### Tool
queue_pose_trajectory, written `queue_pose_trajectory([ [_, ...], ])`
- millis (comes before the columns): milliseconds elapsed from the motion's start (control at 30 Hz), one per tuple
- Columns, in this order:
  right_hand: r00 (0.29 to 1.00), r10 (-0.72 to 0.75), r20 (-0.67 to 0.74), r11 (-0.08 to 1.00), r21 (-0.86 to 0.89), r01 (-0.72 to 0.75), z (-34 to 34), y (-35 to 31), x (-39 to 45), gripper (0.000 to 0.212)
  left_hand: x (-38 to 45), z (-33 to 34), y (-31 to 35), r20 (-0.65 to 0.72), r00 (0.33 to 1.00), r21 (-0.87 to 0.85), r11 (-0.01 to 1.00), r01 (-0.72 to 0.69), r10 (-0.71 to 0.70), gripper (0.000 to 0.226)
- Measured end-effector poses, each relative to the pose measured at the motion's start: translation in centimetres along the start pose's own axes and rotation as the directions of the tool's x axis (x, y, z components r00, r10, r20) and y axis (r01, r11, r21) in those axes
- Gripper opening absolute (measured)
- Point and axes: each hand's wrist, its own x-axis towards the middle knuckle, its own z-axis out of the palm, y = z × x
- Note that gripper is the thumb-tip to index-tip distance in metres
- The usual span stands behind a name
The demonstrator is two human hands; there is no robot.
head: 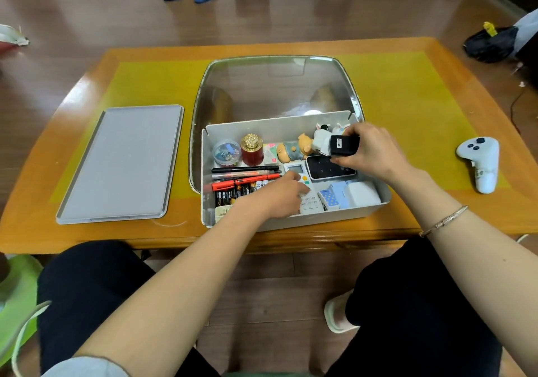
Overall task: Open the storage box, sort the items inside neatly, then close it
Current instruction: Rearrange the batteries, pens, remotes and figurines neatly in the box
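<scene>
Our right hand point(371, 152) grips a small black device point(343, 145) above the open storage box point(291, 219) on the table point(407, 85). Our left hand point(283, 197) presses flat on the white remote point(305, 190). The grey lid point(122, 161) lies well left.

The lower half of the white remote point(302, 183) is covered by the left hand point(281, 196), and its button labels are too small to be read. The near ends of the batteries point(233, 194) are hidden behind the left wrist. Part of the small black device point(343, 145) is enclosed by the right hand point(369, 151), so its full shape cannot be made out; the print on its white label is illegible. The white figurine point(321, 137) is partly masked by that device. The contents of the clear round tub point(226, 153) are too blurred to identify
</scene>
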Motion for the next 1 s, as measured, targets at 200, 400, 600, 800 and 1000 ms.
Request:
queue_pose_trajectory([
  [200,0.997,-0.071,0.026,0.997,-0.029,0.071,-0.1,-0.8,-0.2,0.042,-1.0,-0.8,-0.8,-0.179,0.984,-0.082,0.996,-0.028,0.013,0.036],
  [400,0.982,-0.131,0.134,0.977,-0.148,0.151,0.4,-1.2,-0.2,0.046,-3.8,-2.4,-3.8,-0.320,0.944,0.023,0.995,0.095,-0.083,0.040],
  [600,0.975,-0.159,0.153,0.950,-0.246,0.193,1.0,-1.1,-0.2,0.048,-5.6,-2.5,-5.4,-0.245,0.953,0.094,0.974,0.206,-0.178,0.049],
  [800,0.969,-0.185,0.166,0.917,-0.326,0.231,1.3,-1.0,-0.1,0.045,-5.7,-2.4,-5.5,-0.037,0.966,0.134,0.956,0.259,-0.257,0.037],
  [1000,0.968,-0.197,0.153,0.919,-0.315,0.237,1.7,-1.1,-0.3,0.045,-5.5,-3.3,-5.6,0.017,0.965,0.193,0.948,0.254,-0.262,0.034],
])
